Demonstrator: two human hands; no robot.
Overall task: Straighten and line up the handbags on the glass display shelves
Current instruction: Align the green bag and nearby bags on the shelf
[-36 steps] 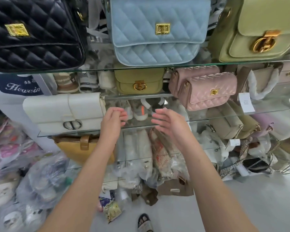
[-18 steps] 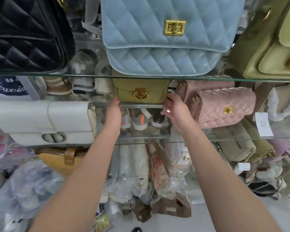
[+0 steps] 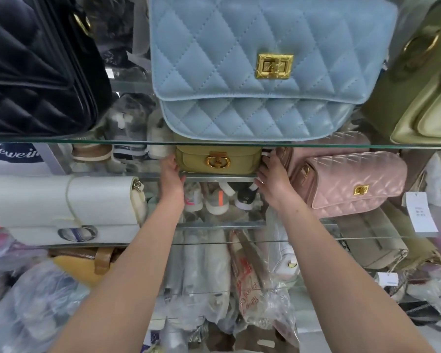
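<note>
A small olive-green handbag [image 3: 196, 161] with a round gold clasp stands deep on the middle glass shelf [image 3: 214, 177]. My left hand [image 3: 172, 175] presses against its left end and my right hand [image 3: 271, 178] grips its right end. Its top is hidden behind the upper shelf's edge [image 3: 138, 143]. Right of it sits a pink quilted bag [image 3: 351, 184], turned at an angle. A white flap bag [image 3: 66, 207] lies to the left. On the upper shelf stand a black quilted bag [image 3: 36, 67], a light blue quilted bag [image 3: 260, 67] and an olive bag [image 3: 423, 85].
A beige bag [image 3: 372, 240] and a mustard bag [image 3: 87, 263] sit on lower shelves. Shoes [image 3: 214, 200] show behind the glass. Plastic-wrapped goods [image 3: 36, 309] crowd the floor at the left and centre. A white price tag [image 3: 421, 212] hangs at the right.
Both hands have reached forward from mid-air to the olive-green bag and closed in on its two ends. The view has moved closer to the shelves.
</note>
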